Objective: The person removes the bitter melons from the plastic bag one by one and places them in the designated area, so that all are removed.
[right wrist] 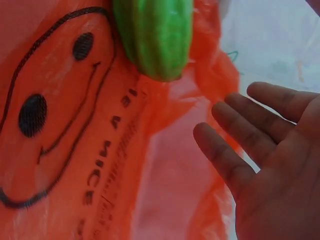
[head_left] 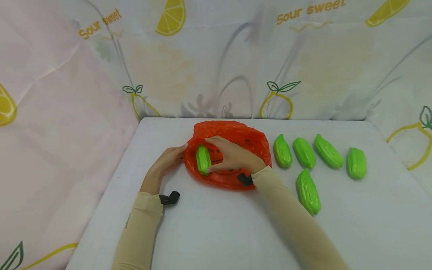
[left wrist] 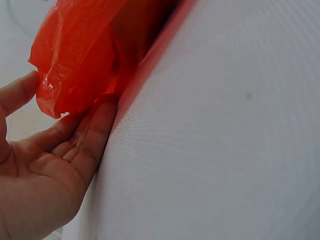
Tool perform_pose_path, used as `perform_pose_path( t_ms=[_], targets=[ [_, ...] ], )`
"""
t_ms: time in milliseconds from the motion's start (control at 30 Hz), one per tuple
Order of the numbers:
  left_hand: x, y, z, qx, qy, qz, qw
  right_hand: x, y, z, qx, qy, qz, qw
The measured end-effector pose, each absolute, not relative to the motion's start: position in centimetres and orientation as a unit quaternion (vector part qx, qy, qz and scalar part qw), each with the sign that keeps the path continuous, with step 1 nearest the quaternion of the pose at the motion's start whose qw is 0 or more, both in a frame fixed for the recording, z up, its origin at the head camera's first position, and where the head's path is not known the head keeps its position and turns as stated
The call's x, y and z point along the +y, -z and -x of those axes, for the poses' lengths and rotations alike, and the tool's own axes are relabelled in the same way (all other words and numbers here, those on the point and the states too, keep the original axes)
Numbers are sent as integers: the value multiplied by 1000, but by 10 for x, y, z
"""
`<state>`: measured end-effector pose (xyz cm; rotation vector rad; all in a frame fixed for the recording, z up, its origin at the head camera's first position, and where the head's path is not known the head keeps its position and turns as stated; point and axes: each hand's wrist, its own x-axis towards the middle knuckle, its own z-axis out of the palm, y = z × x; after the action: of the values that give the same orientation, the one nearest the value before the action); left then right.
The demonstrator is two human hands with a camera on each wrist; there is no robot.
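Observation:
A red plastic bag (head_left: 222, 129) lies spread on the white table with its left end raised. One green ridged gourd (head_left: 203, 159) lies at the bag's left part. My right hand (head_left: 233, 153) arches over the bag beside this gourd. In the right wrist view, its fingers (right wrist: 225, 157) are straight and a gap separates them from the gourd (right wrist: 157, 37). At the bag's left rim is my left hand (head_left: 168, 157). The left wrist view shows its thumb and fingers apart, touching the bag's edge (left wrist: 75, 65), without a tight pinch.
Several more green gourds (head_left: 282, 151) lie on the table (head_left: 216, 228) to the right of the bag, one of them (head_left: 308, 192) nearer the front, beside the right sleeve. A lemon-printed cloth (head_left: 216, 67) hangs behind the table. Each wrist bears a small black camera mount (head_left: 170, 198).

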<state>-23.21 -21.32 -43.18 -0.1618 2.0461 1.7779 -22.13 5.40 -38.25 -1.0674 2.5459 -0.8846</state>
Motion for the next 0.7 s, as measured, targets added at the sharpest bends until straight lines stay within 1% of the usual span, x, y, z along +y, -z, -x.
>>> perform_pose_path(
  t_ms=[100, 267, 433, 700],
  targets=[
    [-214, 432, 232, 737, -640, 57, 209, 43, 392, 229, 881, 290, 348, 137],
    [-213, 432, 233, 736, -640, 63, 210, 30, 405, 236, 882, 277, 352, 150],
    [-210, 432, 232, 737, -638, 66, 213, 28, 413, 235, 881, 272, 347, 174],
    [-211, 433, 233, 740, -636, 75, 206, 29, 417, 229, 873, 271, 361, 184]
  ],
)
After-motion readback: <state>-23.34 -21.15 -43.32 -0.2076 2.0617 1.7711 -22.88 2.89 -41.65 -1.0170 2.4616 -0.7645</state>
